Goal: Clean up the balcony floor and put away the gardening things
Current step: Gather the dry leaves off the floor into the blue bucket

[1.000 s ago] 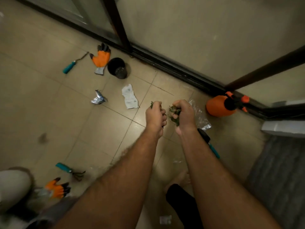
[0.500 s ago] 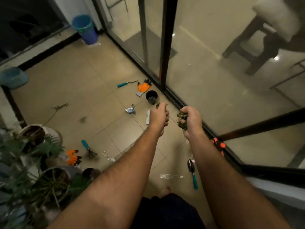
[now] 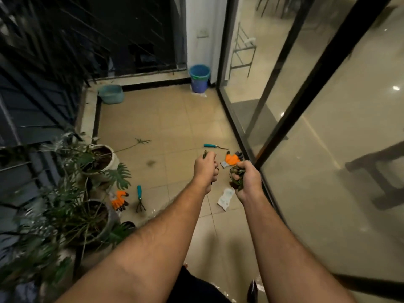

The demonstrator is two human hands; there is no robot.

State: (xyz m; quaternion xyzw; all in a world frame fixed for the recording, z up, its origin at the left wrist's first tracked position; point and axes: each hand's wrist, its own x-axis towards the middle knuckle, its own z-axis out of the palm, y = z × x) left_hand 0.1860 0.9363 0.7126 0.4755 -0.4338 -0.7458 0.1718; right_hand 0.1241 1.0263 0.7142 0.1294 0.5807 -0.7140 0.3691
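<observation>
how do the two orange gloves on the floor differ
The far glove lies on open tile near the glass door; the near glove lies beside the potted plants. The far glove shows a broad orange face, the near glove looks more crumpled. Both are orange with dark fingertips.

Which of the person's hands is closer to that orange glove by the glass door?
The right hand. It holds leaves just below the orange glove, nearly touching it in this view. The left hand sits farther off, to the glove's left.
</observation>
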